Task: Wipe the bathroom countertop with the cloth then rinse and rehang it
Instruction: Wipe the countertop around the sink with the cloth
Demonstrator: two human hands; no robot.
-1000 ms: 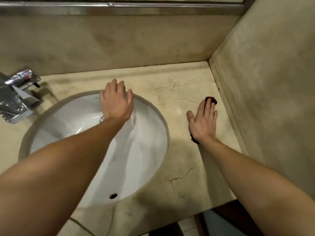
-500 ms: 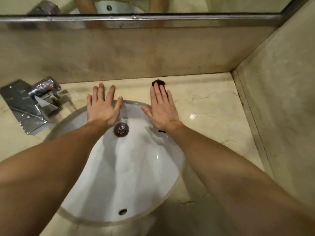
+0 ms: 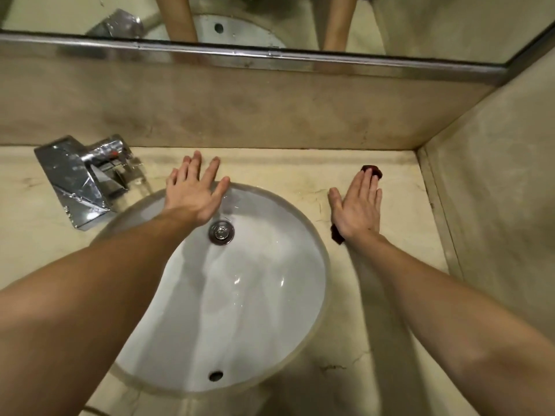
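Observation:
A small dark red cloth (image 3: 372,170) lies flat on the beige marble countertop (image 3: 399,235) to the right of the sink. My right hand (image 3: 357,211) presses on it with straight fingers, so only its far tip and a corner near my wrist show. My left hand (image 3: 195,190) is spread flat over the far rim of the white oval sink (image 3: 240,310), fingers reaching onto the counter strip behind it. The chrome faucet (image 3: 81,178) stands at the left.
A metal drain plug (image 3: 221,232) sits in the basin, and an overflow hole (image 3: 215,375) is near the front. A mirror (image 3: 270,19) with a metal frame runs above the backsplash. A side wall (image 3: 495,205) closes the counter on the right.
My right hand has slid the cloth from the counter behind the sink rightward toward the corner. The left hand has shifted slightly back over the rim. The view has tilted up.

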